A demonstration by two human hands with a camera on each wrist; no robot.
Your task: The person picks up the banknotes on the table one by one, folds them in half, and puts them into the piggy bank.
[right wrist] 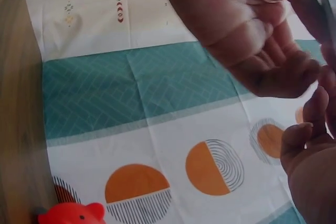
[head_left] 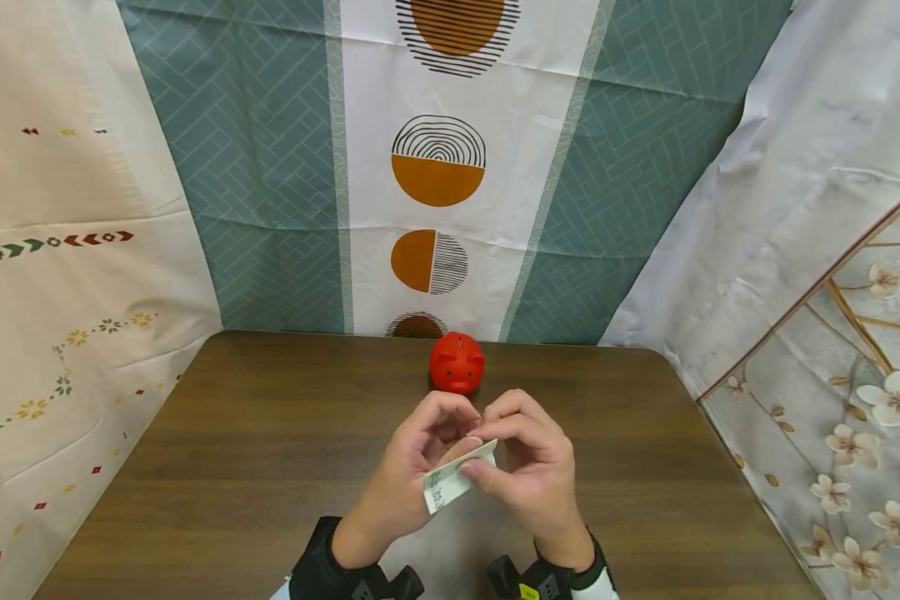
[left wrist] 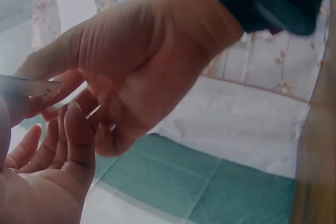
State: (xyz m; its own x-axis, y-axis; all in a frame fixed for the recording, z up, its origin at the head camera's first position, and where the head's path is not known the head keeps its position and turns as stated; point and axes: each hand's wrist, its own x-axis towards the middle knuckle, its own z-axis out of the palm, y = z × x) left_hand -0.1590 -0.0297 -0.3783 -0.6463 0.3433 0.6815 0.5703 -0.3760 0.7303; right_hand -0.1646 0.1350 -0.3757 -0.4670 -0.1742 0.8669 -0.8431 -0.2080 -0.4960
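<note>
A small folded slip of pale paper (head_left: 444,488) with dark print is between my two hands above the table's near half. My left hand (head_left: 403,477) grips it, the thumb lying along the paper and the fingers curled behind. From the other side my right hand (head_left: 537,468) pinches its upper right end between thumb and fingers. The fingertips of both hands meet at the paper. In the left wrist view only an edge of the paper (left wrist: 37,86) shows. A red piggy bank (head_left: 456,364) with a slot on top stands just beyond the hands.
The brown wooden table (head_left: 270,433) reaches back to a hanging teal and white cloth (head_left: 270,167) with orange circles. Patterned cloth (head_left: 82,333) hangs on the left, and a floral one (head_left: 832,417) on the right.
</note>
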